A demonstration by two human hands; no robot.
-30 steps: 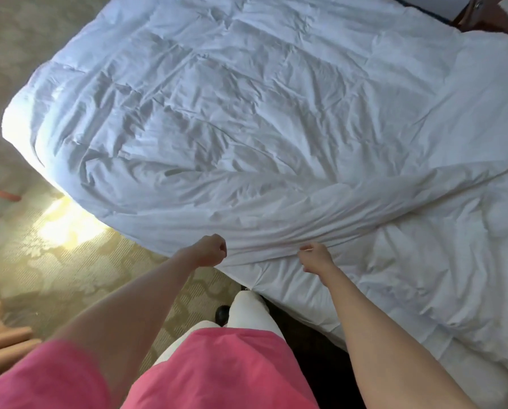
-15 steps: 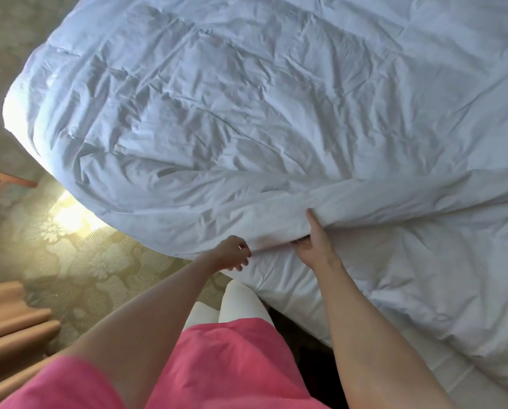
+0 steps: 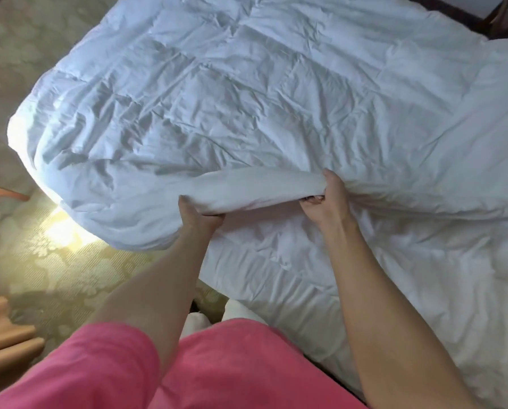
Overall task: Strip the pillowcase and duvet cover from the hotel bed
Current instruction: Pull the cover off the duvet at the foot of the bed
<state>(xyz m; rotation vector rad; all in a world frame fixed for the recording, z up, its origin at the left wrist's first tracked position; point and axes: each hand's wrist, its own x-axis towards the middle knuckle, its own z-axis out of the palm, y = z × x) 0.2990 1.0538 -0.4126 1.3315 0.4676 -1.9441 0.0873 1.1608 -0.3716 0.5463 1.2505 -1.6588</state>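
Both hands have lifted the duvet cover [image 3: 247, 113] edge; left hand [image 3: 198, 215] and right hand [image 3: 323, 199] clench its left-right roll

Bright sunlight comes in from the left of the frame. It makes a glaring yellow patch on the carpet [image 3: 61, 231] and washes out the left edge of the white duvet [image 3: 247, 98]. The folds hold soft grey shadows. The whole picture looks a bit blurry, and straight lines bend near the edges.
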